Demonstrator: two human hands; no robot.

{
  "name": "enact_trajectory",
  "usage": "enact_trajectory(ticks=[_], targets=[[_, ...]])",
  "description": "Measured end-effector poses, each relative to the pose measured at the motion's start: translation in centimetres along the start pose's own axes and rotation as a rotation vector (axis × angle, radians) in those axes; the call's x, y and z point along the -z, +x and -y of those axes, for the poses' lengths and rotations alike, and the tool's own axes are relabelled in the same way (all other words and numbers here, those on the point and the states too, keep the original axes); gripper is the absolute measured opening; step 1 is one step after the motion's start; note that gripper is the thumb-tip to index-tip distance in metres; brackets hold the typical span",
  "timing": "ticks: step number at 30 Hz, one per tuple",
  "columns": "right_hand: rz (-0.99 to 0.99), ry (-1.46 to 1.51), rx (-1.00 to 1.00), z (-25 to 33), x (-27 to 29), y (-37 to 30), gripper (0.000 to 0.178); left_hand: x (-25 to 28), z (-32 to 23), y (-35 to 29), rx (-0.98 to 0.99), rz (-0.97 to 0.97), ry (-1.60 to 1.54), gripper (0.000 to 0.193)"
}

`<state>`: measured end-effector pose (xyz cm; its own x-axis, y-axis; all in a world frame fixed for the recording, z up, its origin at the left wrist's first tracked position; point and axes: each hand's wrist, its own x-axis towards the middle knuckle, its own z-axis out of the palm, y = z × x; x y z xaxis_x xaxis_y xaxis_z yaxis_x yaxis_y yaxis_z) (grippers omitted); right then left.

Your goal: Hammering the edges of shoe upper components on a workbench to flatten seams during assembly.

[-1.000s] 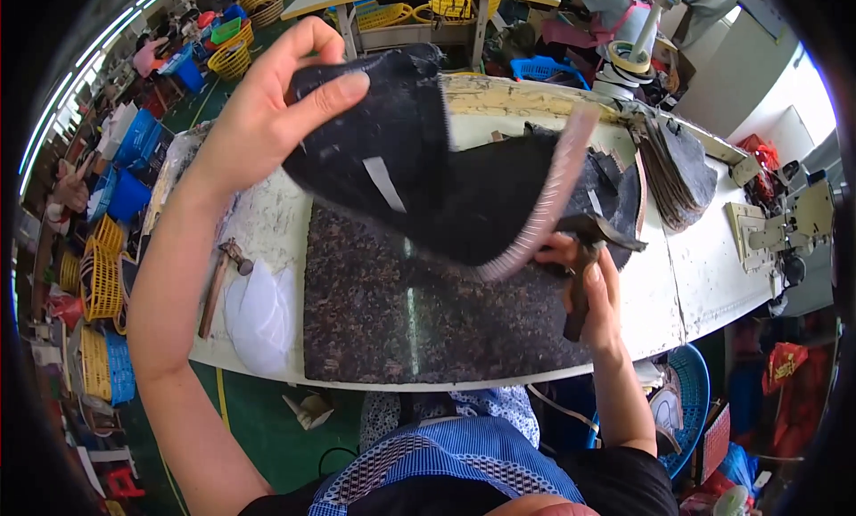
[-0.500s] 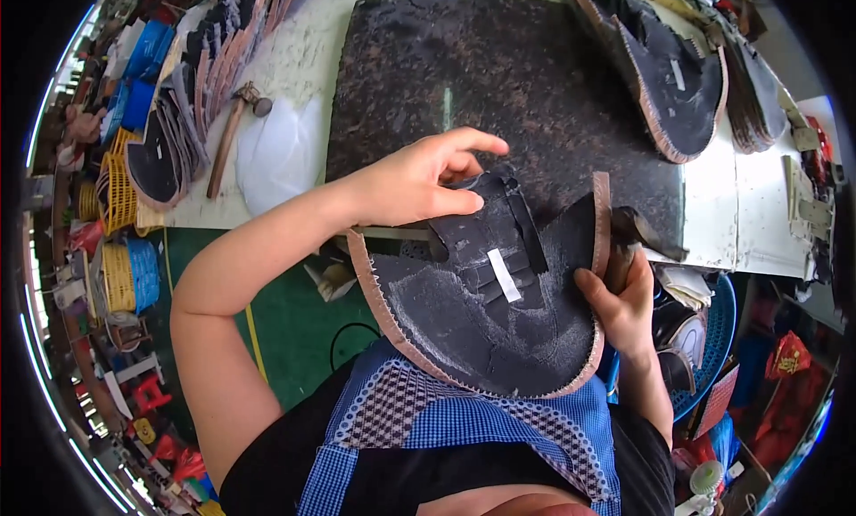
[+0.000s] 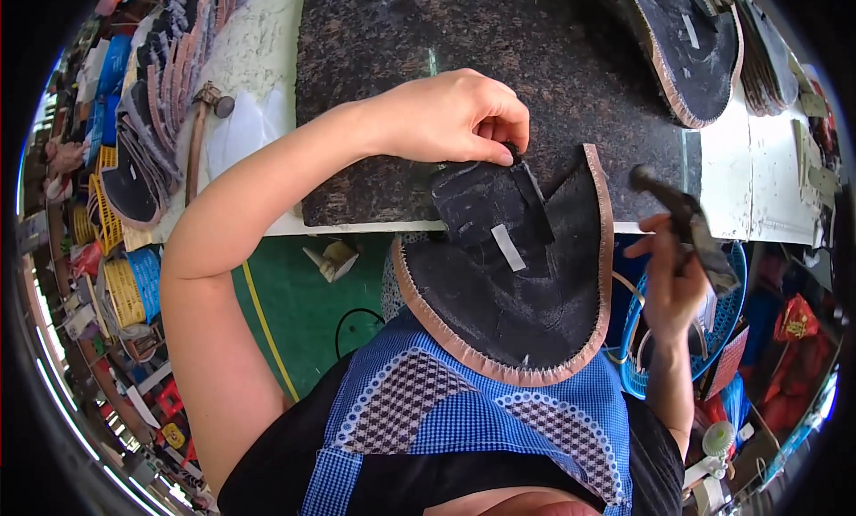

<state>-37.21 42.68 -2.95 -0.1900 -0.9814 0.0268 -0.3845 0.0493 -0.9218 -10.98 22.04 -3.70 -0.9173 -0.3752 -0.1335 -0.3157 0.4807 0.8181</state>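
A black shoe upper (image 3: pixel 473 298) with a tan, stitched edge lies partly over the front of the table and partly against my apron. A small white label is on its inner side. My left hand (image 3: pixel 468 115) is closed, pinching the dark far end of the upper's tongue between thumb and fingers. To the right of the upper, apart from it, my right hand (image 3: pixel 669 289) grips a dark hammer (image 3: pixel 685 215). The hammer's handle is mostly hidden.
A dark stone slab (image 3: pixel 383 61) covers the middle of the white table (image 3: pixel 259 57). Stacked uppers (image 3: pixel 687 57) lie at the far right, more uppers (image 3: pixel 134 191) at left beside another hammer (image 3: pixel 198 142) and white plastic (image 3: pixel 241 133). A blue basket (image 3: pixel 635 373) stands below right.
My right hand has let go of the upper's right edge and moved right, bringing the hammer into plain view. My left fingers have closed on the tongue's end.
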Motion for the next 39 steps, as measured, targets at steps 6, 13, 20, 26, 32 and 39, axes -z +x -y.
enact_trajectory(ticks=[6,13,20,26,32,39], targets=[[0.408,-0.159,0.214,2.9,-1.2,4.8,0.021,1.1,1.5,1.1,-0.078,0.032,0.035,0.015],[0.605,-0.323,0.083,3.7,-3.6,7.7,0.014,0.2,4.8,0.3,-0.535,-0.208,0.118,0.018],[0.607,-0.345,0.216,3.6,-4.1,10.0,0.007,-1.7,4.2,-1.0,-0.578,-0.423,0.350,0.025],[0.772,-0.266,0.154,2.2,-3.6,10.4,0.019,-1.4,4.1,-1.8,-0.377,-0.466,0.216,0.024],[0.612,-0.100,0.128,2.2,-3.5,10.9,0.016,-2.3,3.9,-2.0,-0.332,-0.491,0.108,0.021],[0.658,-0.353,0.168,3.4,-4.0,11.4,0.023,-3.3,2.3,-2.7,-0.362,-0.542,0.350,0.017]])
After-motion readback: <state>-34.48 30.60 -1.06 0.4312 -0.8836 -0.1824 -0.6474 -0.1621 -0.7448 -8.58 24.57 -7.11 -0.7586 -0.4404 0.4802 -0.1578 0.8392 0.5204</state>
